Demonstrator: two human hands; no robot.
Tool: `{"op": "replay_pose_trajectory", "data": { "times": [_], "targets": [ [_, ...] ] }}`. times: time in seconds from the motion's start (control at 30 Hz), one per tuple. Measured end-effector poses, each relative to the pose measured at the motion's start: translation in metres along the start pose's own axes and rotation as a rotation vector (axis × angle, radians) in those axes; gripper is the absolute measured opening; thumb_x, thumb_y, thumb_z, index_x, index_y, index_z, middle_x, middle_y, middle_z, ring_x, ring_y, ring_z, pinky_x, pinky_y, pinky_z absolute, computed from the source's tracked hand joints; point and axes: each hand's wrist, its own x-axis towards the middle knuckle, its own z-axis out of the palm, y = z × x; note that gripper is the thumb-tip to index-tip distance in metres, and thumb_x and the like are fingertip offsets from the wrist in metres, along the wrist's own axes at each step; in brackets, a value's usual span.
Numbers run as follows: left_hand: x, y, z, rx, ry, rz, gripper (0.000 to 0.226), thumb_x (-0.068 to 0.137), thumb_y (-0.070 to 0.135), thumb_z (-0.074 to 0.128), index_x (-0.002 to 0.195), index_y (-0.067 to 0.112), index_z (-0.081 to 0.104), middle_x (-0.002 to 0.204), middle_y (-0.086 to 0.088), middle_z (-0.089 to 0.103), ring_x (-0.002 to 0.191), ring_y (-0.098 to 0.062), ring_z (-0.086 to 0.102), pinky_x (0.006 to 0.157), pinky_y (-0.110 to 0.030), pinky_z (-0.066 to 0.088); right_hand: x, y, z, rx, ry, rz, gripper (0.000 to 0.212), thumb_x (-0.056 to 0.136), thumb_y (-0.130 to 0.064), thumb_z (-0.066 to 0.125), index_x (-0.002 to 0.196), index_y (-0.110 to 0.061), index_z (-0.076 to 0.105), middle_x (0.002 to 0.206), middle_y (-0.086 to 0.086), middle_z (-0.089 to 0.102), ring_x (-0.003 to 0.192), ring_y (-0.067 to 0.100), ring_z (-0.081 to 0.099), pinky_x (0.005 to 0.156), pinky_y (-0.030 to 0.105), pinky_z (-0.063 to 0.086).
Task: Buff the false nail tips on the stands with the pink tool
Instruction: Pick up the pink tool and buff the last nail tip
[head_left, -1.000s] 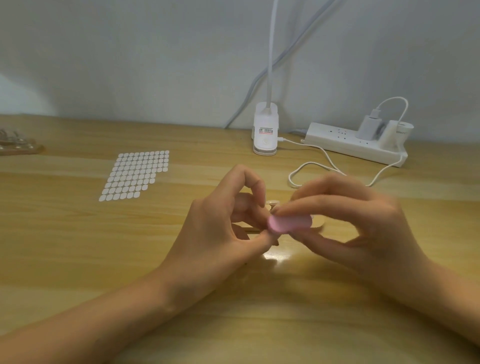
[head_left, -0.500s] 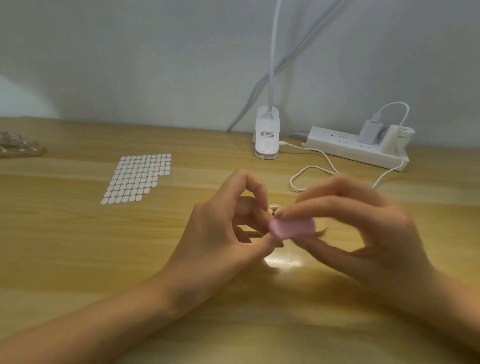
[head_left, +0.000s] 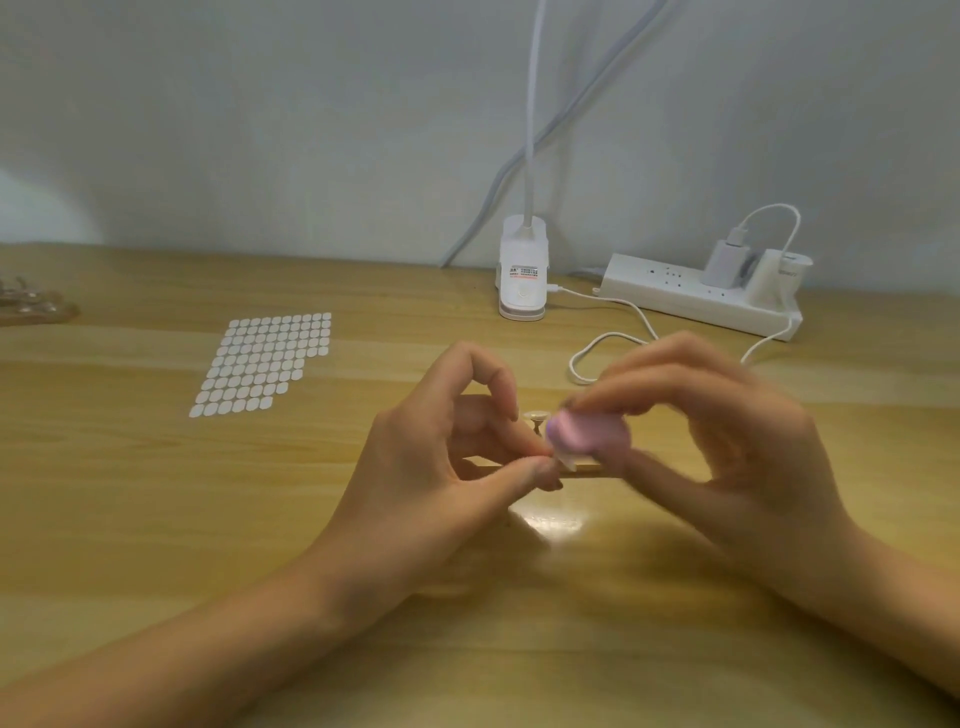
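At the middle of the wooden desk my right hand (head_left: 727, 441) grips a small oval pink buffing tool (head_left: 582, 434) between thumb and fingers. The tool is blurred and lies against a pale false nail tip (head_left: 566, 460). My left hand (head_left: 441, 457) pinches the stand under that tip between thumb and finger. A thin wooden strip (head_left: 587, 472) holding the stands shows between the hands. Just behind the tool, another small stand (head_left: 536, 417) rises from it.
A sheet of white adhesive dots (head_left: 262, 364) lies at the left. At the back stand a white clip lamp base (head_left: 523, 275) and a power strip (head_left: 701, 296) with chargers; its cable (head_left: 608, 340) loops near my right hand. A second wooden holder (head_left: 31, 306) sits far left.
My right hand has shifted the pink tool a little over the nail tip and is now motion-blurred. My left hand keeps the same pinch. The view has dipped slightly.
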Motion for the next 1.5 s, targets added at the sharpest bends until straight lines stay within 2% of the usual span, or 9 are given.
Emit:
{"op": "replay_pose_trajectory", "data": {
  "times": [0.27,0.43,0.57,0.63,0.7,0.83,1.03,1.23,1.5],
  "targets": [
    [0.003,0.003,-0.002,-0.104,-0.031,0.038,0.040,0.081,0.008,0.081,0.102,0.027,0.053,0.086,-0.011,0.075,0.086,-0.031,0.076,0.063,-0.027,0.059,0.018,0.015,-0.022,-0.148,-0.043,0.137,0.018,0.086,-0.026,0.072,0.101,-0.017,0.075,0.095,-0.002,0.070,0.087,0.017,0.064,0.072,0.025,0.048],
    [0.024,0.019,0.004,-0.002,-0.072,0.155,0.044,0.092,0.001,0.067,0.123,0.025,0.046,0.090,-0.002,0.069,0.092,-0.019,0.077,0.070,-0.029,0.062,0.032,0.030,-0.074,-0.295,-0.453,0.513,0.013,0.077,-0.045,0.078,0.086,-0.036,0.072,0.082,-0.017,0.069,0.081,0.000,0.064,0.069,0.012,0.047],
    [0.043,0.024,0.023,0.354,-0.163,0.245,0.052,0.092,-0.003,0.069,0.130,0.023,0.045,0.088,0.005,0.064,0.087,-0.014,0.073,0.075,-0.014,0.055,0.022,0.036,-0.082,-0.442,-0.744,0.644,0.014,0.081,-0.042,0.077,0.089,-0.040,0.067,0.083,-0.021,0.065,0.084,0.002,0.062,0.076,0.024,0.051],
    [0.052,0.025,0.034,0.545,-0.195,0.241,0.051,0.089,0.002,0.073,0.130,0.021,0.049,0.086,0.012,0.065,0.093,-0.009,0.067,0.089,-0.023,0.052,0.022,0.036,-0.083,-0.522,-0.774,0.631,0.027,0.075,-0.051,0.075,0.099,-0.043,0.064,0.098,-0.024,0.062,0.098,0.001,0.056,0.089,0.030,0.047],
    [0.056,0.023,0.044,0.680,-0.231,0.170,0.048,0.088,0.012,0.075,0.125,0.030,0.052,0.088,0.019,0.067,0.103,-0.005,0.057,0.097,-0.033,0.042,0.025,0.035,-0.085,-0.518,-0.761,0.602,0.040,0.070,-0.058,0.072,0.107,-0.047,0.062,0.111,-0.026,0.058,0.107,0.000,0.052,0.098,0.032,0.043],
    [0.062,0.016,0.054,0.806,-0.287,0.041,0.032,0.091,0.019,0.069,0.112,0.040,0.057,0.096,0.021,0.066,0.110,-0.004,0.045,0.095,-0.035,0.025,0.018,0.037,-0.075,-0.232,-0.640,0.603,0.045,0.073,-0.034,0.085,0.114,-0.032,0.067,0.117,-0.013,0.064,0.114,0.005,0.055,0.102,0.031,0.043],
    [0.064,0.008,0.051,0.958,-0.252,0.036,0.015,0.089,0.032,0.069,0.097,0.037,0.058,0.092,0.021,0.062,0.106,-0.004,0.046,0.093,-0.034,0.021,0.019,0.042,-0.047,0.027,-0.541,0.551,0.041,0.067,-0.015,0.092,0.091,-0.035,0.066,0.096,-0.019,0.064,0.096,-0.001,0.059,0.080,0.010,0.043],
    [0.060,0.007,0.039,0.981,-0.235,0.053,0.028,0.088,0.038,0.068,0.104,0.036,0.045,0.104,0.020,0.061,0.112,-0.005,0.048,0.101,-0.038,0.023,0.029,0.042,-0.027,0.001,-0.512,0.488,0.043,0.067,-0.016,0.092,0.078,-0.040,0.058,0.098,-0.005,0.064,0.099,0.016,0.061,0.093,0.038,0.049],
    [0.055,0.018,-0.005,0.640,-0.072,0.056,0.051,0.077,0.069,0.054,0.123,0.050,0.039,0.117,0.033,0.056,0.111,0.012,0.054,0.103,-0.045,0.043,0.012,0.039,-0.048,-0.080,-0.341,0.411,0.035,0.070,-0.011,0.090,0.100,-0.024,0.076,0.097,-0.007,0.065,0.089,0.009,0.064,0.079,0.015,0.048]
  ]
}}
